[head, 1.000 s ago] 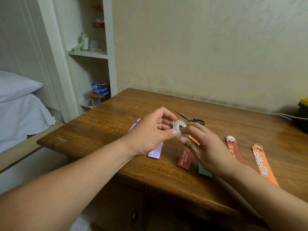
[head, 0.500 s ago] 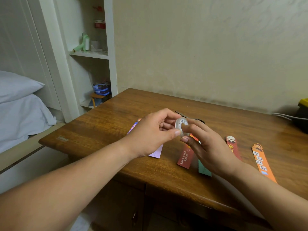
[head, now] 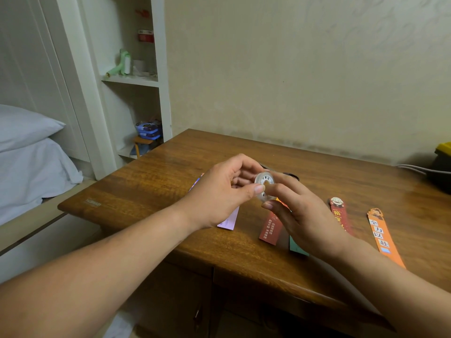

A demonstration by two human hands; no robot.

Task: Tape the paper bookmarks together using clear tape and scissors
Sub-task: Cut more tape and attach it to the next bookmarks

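A small roll of clear tape is held upright above the wooden desk. My left hand pinches its left side and my thumb presses on its rim. My right hand grips its right side with fingers and thumb. Several paper bookmarks lie flat below: a pale purple one under my left hand, a dark red one, a green one mostly hidden by my right hand, a red one and an orange one. Black scissors lie behind my hands, mostly hidden.
A black and yellow object with a grey cable sits at the desk's far right. White shelves with small items stand at the left, beside a bed with white pillows. The wall runs along the desk's far edge.
Both hands have lifted the tape roll slightly and turned it; they now cover most of the scissors, which showed clearly a second ago.
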